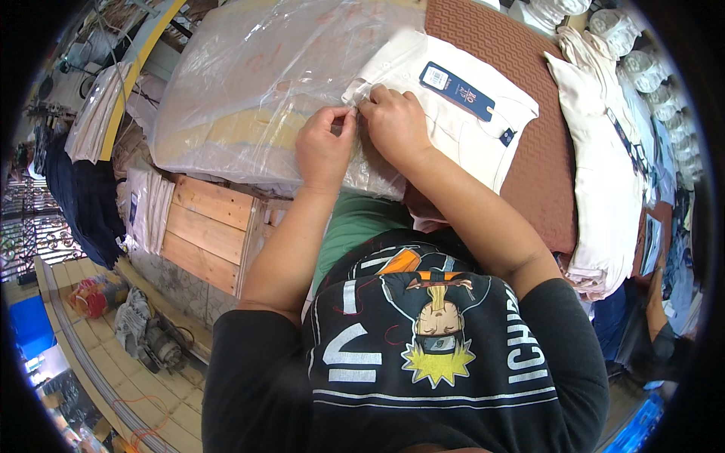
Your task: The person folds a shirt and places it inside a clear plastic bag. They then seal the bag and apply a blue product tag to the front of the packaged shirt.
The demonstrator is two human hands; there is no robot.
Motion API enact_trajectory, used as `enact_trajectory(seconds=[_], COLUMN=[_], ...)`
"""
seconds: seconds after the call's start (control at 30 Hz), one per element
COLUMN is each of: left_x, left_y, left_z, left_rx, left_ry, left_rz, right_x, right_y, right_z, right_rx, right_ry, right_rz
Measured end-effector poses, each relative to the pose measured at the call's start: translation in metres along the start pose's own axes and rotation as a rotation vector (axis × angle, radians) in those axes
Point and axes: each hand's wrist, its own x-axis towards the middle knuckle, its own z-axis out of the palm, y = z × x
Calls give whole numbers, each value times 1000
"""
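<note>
The near edge of the plastic sheet (242,90) borders the green-clad lap (362,226). Beyond, the left hand's (325,143) thumb and forefinger press together; the right hand's (396,128) fingers seem clamped on the left edge of the cream garment (461,134), partly over brown textured cloth (547,196). It is folded and carries its navy hang tag (457,90); the edge work looks unfinished. Bare room lies on both sides.

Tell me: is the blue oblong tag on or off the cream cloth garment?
On: the tag lies flat atop the garment; whether it's fastened, I cannot tell.
</note>
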Motion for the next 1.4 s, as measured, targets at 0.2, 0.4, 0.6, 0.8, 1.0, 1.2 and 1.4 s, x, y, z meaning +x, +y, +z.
enact_trajectory(seconds=[0.2,0.4,0.6,0.8,1.0,1.2,1.4], left_x=[-3,-5,-2,1,20,54,92], left_y=[-2,-1,0,0,75,93,85], left_z=[3,3,4,2,-25,62,121], left_rx=[116,78,167,241,335,574,560], left_ry=[-27,-49,-62,-240,-420,-316,-386], left_rz=[101,-51,-86,-29,59,290,85], right_x=[3,-8,-22,-31,-80,-115,-112], right_y=[0,2,12,12,93,124,133], right_z=[-1,-9,-31,-42,-109,-124,-114], right_rx=[16,147,149,248,228,842,1152], right_ry=[-28,-30,-45,-108,278,82,-176], right_rz=[49,-13,13,50,506,1262,1278])
